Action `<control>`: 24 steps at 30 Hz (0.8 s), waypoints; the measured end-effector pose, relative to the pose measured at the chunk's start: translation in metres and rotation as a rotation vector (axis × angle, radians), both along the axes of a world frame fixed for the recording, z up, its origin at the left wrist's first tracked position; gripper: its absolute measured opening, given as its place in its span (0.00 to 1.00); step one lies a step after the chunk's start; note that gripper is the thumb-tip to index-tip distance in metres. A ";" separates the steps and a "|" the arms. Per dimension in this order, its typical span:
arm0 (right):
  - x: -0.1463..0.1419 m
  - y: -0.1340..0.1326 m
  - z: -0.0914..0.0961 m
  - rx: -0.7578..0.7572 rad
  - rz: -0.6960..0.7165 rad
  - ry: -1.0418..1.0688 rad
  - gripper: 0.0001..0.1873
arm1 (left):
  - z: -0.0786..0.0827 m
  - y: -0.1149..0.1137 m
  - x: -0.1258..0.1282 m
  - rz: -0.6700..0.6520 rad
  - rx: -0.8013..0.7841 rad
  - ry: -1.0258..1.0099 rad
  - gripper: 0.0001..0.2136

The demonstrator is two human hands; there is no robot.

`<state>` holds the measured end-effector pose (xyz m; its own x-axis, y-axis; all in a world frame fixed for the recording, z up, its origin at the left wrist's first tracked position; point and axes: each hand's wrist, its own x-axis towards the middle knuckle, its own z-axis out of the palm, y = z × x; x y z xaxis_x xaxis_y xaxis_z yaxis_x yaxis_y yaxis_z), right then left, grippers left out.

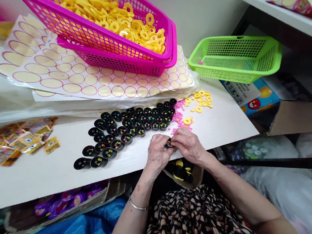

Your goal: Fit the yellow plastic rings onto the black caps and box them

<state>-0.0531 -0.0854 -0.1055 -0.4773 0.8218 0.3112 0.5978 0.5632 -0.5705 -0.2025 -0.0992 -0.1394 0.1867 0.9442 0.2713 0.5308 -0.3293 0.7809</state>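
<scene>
A small round black cup [170,142] is held near the front edge of the table, between my two hands. My left hand [159,150] curls round its left side. From the right, my right hand [188,143] has its fingers closed against the cup's rim; whether a small piece is between them is hidden. Rows of similar black cups [126,137], with small coloured bits inside, stand to the left and beyond. Pink beads [178,117] lie scattered just past my right hand, beside several yellow rings with tabs [202,97].
Pink baskets [164,59] of yellow rings stand on sticker sheets [78,79] at the back. Right of them is a green basket [236,71]. Small printed packets [24,141] lie at left. Below the table edge sit a box of black and yellow pieces [179,171] and a carton [97,200].
</scene>
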 end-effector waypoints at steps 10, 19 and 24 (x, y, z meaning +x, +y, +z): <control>-0.004 0.002 0.010 0.079 0.035 -0.318 0.12 | 0.002 0.000 -0.001 -0.004 0.000 0.019 0.04; -0.009 -0.002 0.012 0.237 0.093 -0.450 0.11 | -0.002 0.000 0.000 -0.002 0.019 -0.009 0.06; -0.007 0.001 0.015 0.259 0.186 -0.486 0.09 | -0.004 0.000 0.000 0.003 0.038 -0.024 0.07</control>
